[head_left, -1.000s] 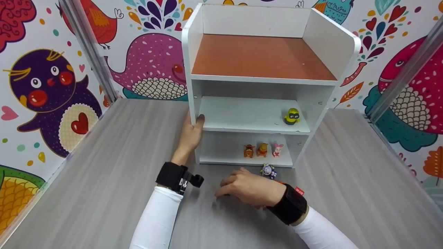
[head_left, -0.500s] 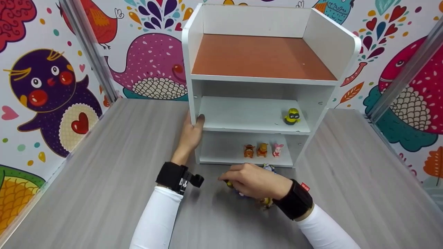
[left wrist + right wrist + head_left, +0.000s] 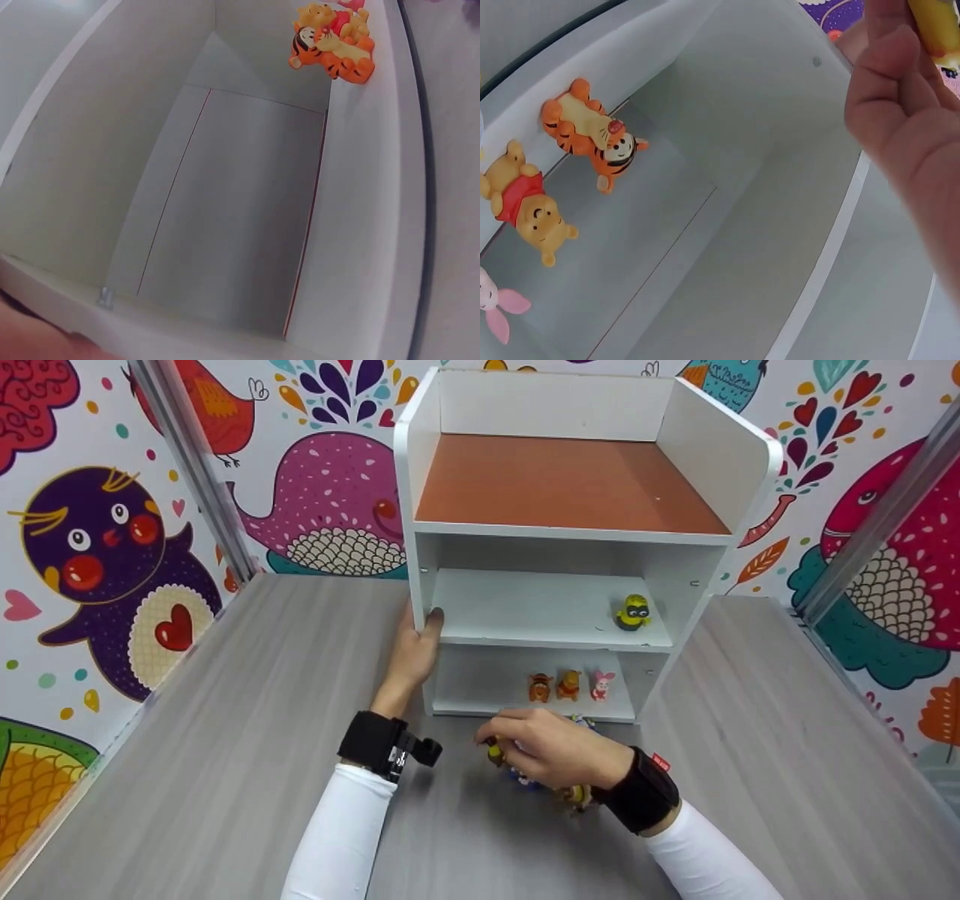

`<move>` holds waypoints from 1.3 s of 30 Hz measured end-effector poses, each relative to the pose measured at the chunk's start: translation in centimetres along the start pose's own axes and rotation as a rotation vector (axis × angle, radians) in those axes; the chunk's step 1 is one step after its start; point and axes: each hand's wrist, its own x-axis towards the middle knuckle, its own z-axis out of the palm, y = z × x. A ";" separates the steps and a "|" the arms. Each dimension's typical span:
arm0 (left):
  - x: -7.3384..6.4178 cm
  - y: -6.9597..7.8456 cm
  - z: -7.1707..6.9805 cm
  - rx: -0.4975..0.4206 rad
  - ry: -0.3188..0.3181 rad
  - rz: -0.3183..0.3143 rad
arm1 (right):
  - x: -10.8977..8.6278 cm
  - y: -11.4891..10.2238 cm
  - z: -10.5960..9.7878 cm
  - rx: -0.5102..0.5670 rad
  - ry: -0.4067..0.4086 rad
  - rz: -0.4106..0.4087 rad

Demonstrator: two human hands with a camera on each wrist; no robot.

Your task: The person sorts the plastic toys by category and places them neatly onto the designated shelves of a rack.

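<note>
My left hand [image 3: 418,649] grips the left side panel of a white shelf unit [image 3: 540,643], its thumb round the front edge. Just in front of the shelf, my right hand [image 3: 559,746] pinches a small yellow toy figure [image 3: 494,752] between thumb and fingers; that figure shows partly at the top right of the right wrist view [image 3: 937,30]. Three figurines stand on the bottom shelf: an orange tiger [image 3: 539,688], a yellow bear in a red shirt [image 3: 568,685] and a pink piglet [image 3: 601,685]. A green-and-black figure [image 3: 634,613] stands on the middle shelf's right side.
Partly hidden by my right hand are more small toys: a purple-and-white one [image 3: 583,722], a blue one [image 3: 523,778] and a yellowish one [image 3: 576,797]. The grey wood-look surface [image 3: 300,660] spreads around the unit. Cartoon-printed walls [image 3: 330,495] stand behind.
My right hand has moved up and slightly right, towards the shelf, and the yellow figure now shows at its fingertips. My left hand and the shelf unit have stayed put.
</note>
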 end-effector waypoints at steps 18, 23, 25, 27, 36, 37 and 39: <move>-0.1 0.2 -0.1 0.002 -0.006 -0.019 | -0.6 0.3 -1.5 0.014 0.217 0.021; 0.0 0.0 -0.1 0.010 -0.009 -0.016 | -0.8 0.4 -2.2 -0.002 0.314 0.012; 0.0 0.0 -0.1 0.013 -0.006 -0.017 | -0.9 0.4 -2.6 -0.011 0.348 0.005; -0.1 0.0 -0.1 0.013 -0.007 -0.016 | -1.1 0.4 -3.2 -0.027 0.380 0.018; 0.2 0.2 -0.2 -0.010 -0.015 -0.020 | -2.0 -0.6 -8.1 -0.157 0.466 0.167; 0.2 0.2 -0.2 -0.010 -0.016 -0.020 | -2.0 -0.6 -8.8 -0.177 0.464 0.180; 0.2 0.2 -0.2 -0.010 -0.020 -0.018 | -2.0 -0.7 -10.2 -0.217 0.461 0.208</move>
